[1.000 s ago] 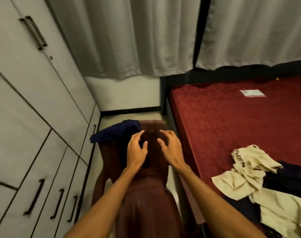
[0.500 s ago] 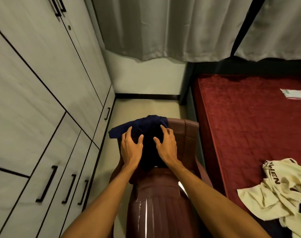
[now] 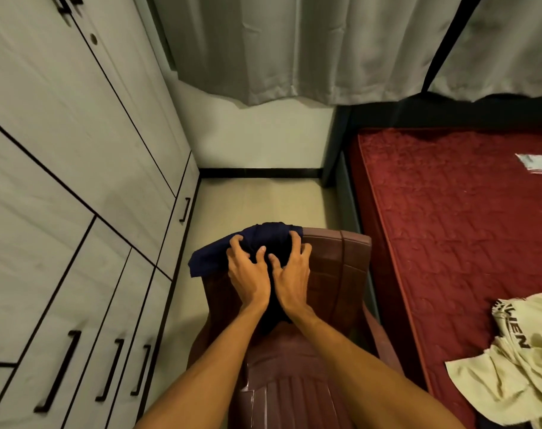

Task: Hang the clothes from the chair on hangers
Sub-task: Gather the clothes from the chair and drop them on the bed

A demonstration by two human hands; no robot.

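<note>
Looking down from the head camera, I see a navy garment (image 3: pixel 214 258) draped over the top of the backrest of a maroon plastic chair (image 3: pixel 337 261), on its left part, with one corner hanging past the chair's left edge above the floor (image 3: pixel 257 199). Both hands are on this garment. The left hand (image 3: pixel 248 275) has its fingers curled into the fabric near the top of the backrest, with the thumb bent inward against the cloth. The right hand (image 3: pixel 294 274) lies just beside it, fingers likewise hooked over the bunched fabric at the backrest's top edge, so each hand grips the garment. The two thumbs are close together but apart. Both forearms run up from the near edge of the view over the chair seat. To the left stands a pale wardrobe (image 3: pixel 62 181) with dark handles on its doors and drawers. To the right is a bed with a red mattress (image 3: pixel 449 227); a cream garment (image 3: pixel 517 373) with dark lettering lies crumpled at its near right. Grey curtains (image 3: pixel 279 41) hang along the far wall.
</note>
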